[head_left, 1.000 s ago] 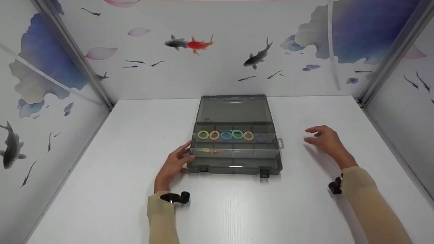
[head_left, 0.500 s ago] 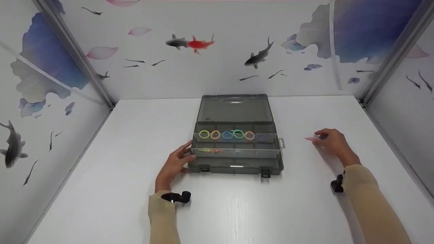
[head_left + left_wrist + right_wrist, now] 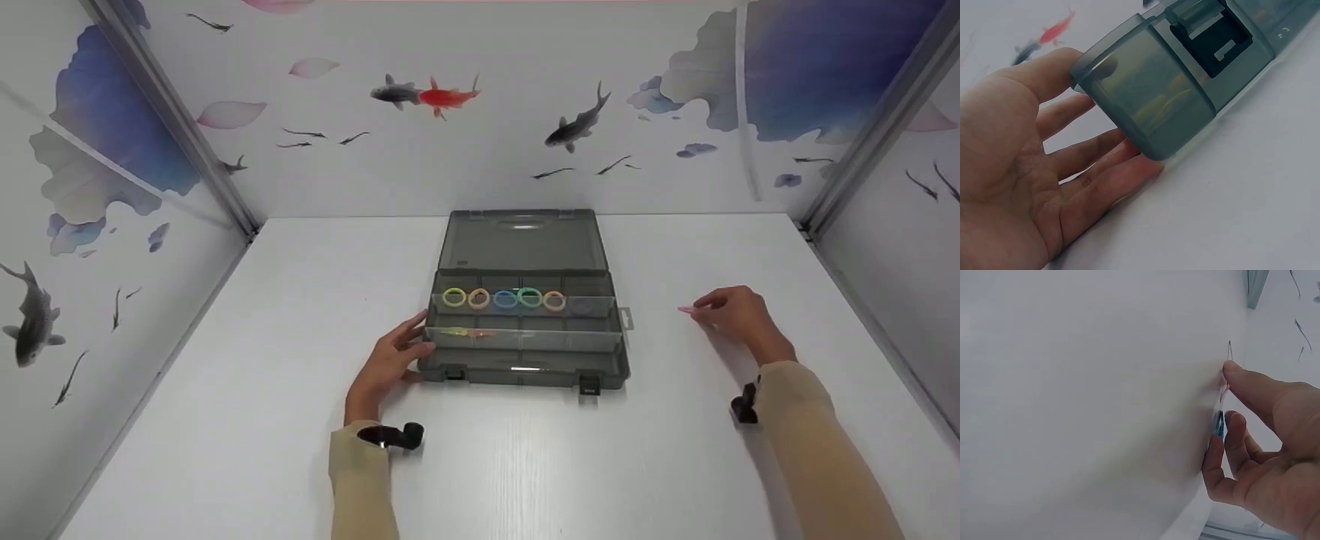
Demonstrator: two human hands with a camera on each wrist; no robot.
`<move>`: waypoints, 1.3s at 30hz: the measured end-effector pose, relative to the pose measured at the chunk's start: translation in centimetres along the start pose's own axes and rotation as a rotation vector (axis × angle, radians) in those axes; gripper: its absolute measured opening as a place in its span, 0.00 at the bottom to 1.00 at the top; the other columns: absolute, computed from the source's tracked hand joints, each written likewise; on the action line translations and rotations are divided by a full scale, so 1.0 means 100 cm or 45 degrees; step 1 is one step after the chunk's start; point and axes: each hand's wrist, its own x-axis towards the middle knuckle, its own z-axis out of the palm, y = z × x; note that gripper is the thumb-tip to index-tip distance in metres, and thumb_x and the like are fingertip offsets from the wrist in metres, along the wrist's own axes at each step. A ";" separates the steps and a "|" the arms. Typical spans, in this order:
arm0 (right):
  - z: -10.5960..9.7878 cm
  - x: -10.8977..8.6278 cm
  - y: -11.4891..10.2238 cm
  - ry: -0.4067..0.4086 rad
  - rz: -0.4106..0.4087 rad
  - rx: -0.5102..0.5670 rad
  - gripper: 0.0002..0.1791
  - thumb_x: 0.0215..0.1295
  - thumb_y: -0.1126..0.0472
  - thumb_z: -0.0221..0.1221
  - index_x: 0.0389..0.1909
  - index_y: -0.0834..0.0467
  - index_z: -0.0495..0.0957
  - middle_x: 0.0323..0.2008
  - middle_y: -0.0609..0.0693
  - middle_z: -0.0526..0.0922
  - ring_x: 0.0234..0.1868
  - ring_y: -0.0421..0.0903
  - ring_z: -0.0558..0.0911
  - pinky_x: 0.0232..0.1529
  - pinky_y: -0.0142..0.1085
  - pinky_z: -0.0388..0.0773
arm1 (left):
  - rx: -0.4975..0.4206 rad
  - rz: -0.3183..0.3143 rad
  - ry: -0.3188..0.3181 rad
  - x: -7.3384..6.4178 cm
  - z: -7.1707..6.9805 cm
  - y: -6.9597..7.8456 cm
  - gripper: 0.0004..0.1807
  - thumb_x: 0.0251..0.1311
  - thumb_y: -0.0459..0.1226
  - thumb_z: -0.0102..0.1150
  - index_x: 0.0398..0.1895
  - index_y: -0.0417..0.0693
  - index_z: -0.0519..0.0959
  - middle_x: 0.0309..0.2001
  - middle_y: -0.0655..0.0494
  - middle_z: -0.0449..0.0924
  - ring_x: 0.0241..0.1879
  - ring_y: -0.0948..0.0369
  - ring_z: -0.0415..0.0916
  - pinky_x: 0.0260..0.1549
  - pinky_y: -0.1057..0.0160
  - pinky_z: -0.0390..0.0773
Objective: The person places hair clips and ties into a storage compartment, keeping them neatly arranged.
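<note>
An opened grey translucent storage box (image 3: 519,381) lies on the table, its lid folded back. My left hand (image 3: 384,361) holds the box's left side; in the left wrist view, the thumb hooks over the corner rim while the fingers (image 3: 1112,183) touch the outer wall. To the right of the box, my right hand (image 3: 739,319) pinches a pink hair clip (image 3: 685,309) at its fingertips, low over the table. In the right wrist view, that pink clip (image 3: 1224,389) shows by the thumb tip, and a small blue thing (image 3: 1219,424) lies beside the other fingers.
Several coloured hair ties (image 3: 529,298) stand in a line in the box's back row. A yellow clip (image 3: 454,331) and an orange clip (image 3: 481,333) show at the middle row. White walls printed with fish enclose the white table (image 3: 262,315) on three sides.
My right hand has moved slightly right, and its fingertips have closed on the pink hair clip, which was hidden at first. The left hand has stayed at the box.
</note>
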 end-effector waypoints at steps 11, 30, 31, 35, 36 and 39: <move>0.001 0.003 0.001 0.007 -0.036 -0.062 0.23 0.68 0.53 0.63 0.55 0.66 0.81 0.58 0.71 0.77 0.56 0.63 0.75 0.50 0.47 0.76 | -0.021 0.008 -0.023 0.000 -0.001 0.002 0.36 0.65 0.42 0.65 0.75 0.66 0.64 0.75 0.44 0.64 0.67 0.44 0.71 0.43 0.51 0.84; -0.001 0.002 -0.010 -0.026 -0.070 -0.060 0.24 0.71 0.52 0.59 0.56 0.68 0.79 0.65 0.74 0.66 0.59 0.64 0.70 0.56 0.54 0.72 | -0.024 -0.002 -0.015 0.002 -0.001 0.000 0.35 0.65 0.42 0.64 0.74 0.68 0.65 0.74 0.46 0.64 0.67 0.46 0.71 0.44 0.51 0.84; -0.002 0.002 -0.013 -0.021 -0.085 -0.056 0.24 0.71 0.53 0.59 0.56 0.69 0.79 0.66 0.75 0.64 0.60 0.65 0.68 0.58 0.56 0.71 | -0.025 -0.002 -0.013 0.002 -0.001 0.000 0.35 0.65 0.42 0.64 0.74 0.69 0.65 0.74 0.47 0.64 0.67 0.46 0.71 0.44 0.51 0.84; -0.004 -0.001 -0.028 0.021 -0.160 -0.050 0.23 0.70 0.52 0.60 0.54 0.67 0.81 0.67 0.74 0.63 0.60 0.66 0.69 0.55 0.56 0.71 | -0.032 -0.001 -0.014 0.002 -0.001 0.000 0.35 0.66 0.41 0.64 0.75 0.69 0.65 0.75 0.47 0.64 0.67 0.46 0.71 0.44 0.50 0.84; -0.005 -0.001 -0.032 0.029 -0.176 -0.054 0.23 0.70 0.51 0.60 0.54 0.67 0.82 0.66 0.73 0.64 0.59 0.65 0.70 0.54 0.54 0.72 | -0.031 -0.002 -0.016 0.001 -0.001 0.000 0.35 0.66 0.41 0.64 0.75 0.69 0.65 0.75 0.47 0.64 0.67 0.46 0.71 0.44 0.50 0.84; -0.007 -0.001 -0.047 0.058 -0.223 -0.056 0.23 0.71 0.49 0.60 0.53 0.65 0.83 0.65 0.70 0.68 0.57 0.62 0.72 0.48 0.47 0.75 | -0.028 -0.001 -0.024 0.001 -0.001 0.001 0.36 0.65 0.41 0.64 0.75 0.68 0.64 0.75 0.47 0.64 0.67 0.46 0.71 0.44 0.51 0.84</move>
